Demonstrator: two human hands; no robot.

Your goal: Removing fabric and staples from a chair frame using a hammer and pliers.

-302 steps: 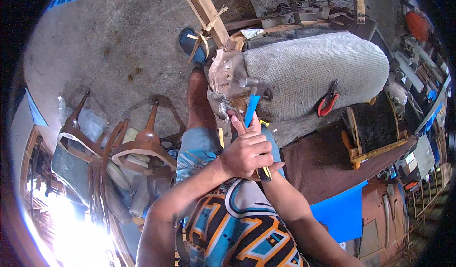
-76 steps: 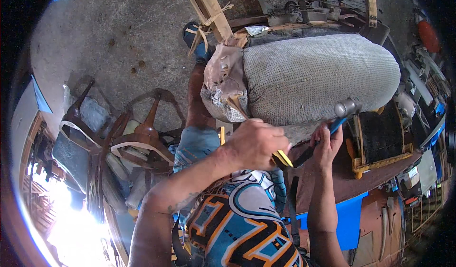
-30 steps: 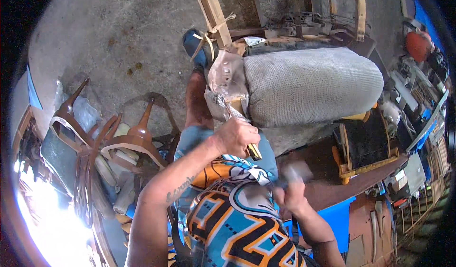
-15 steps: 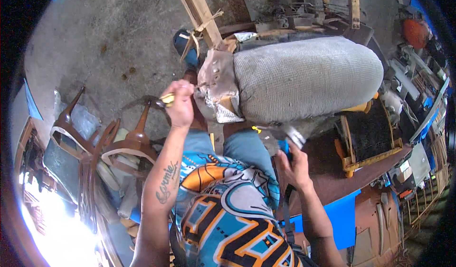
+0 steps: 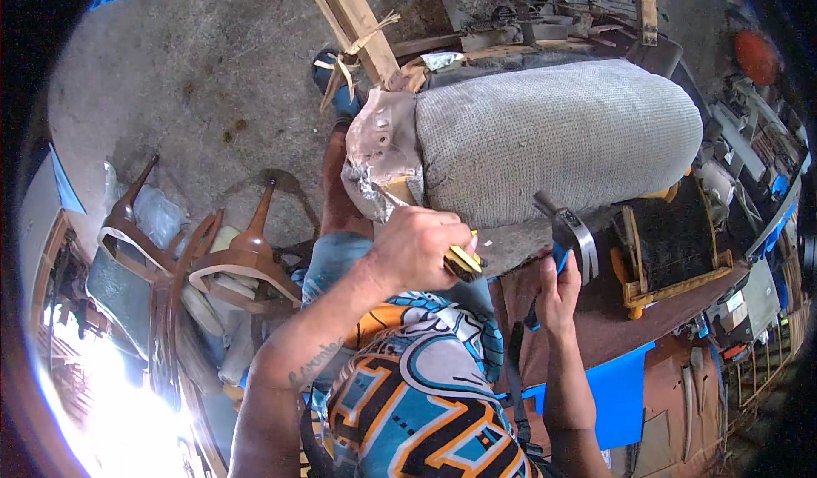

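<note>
I have the left hand (image 5: 419,241) closed, its fingers wrapped around a yellow-and-black-handled tool (image 5: 464,262), shaft aimed at the torn end panel (image 5: 387,133) of a gray woven upholstered bolster (image 5: 553,142) lying just beyond the hands; I can't tell whether its tip touches. The right hand (image 5: 559,292) has its fingers gripping a blue-handled claw hammer (image 5: 582,238). The end panel is ripped open, baring wood (image 5: 400,191); the woven cover remains on. Clear plastic (image 5: 162,214) on the floor (image 5: 213,95) may be a bag, contents unclear
</note>
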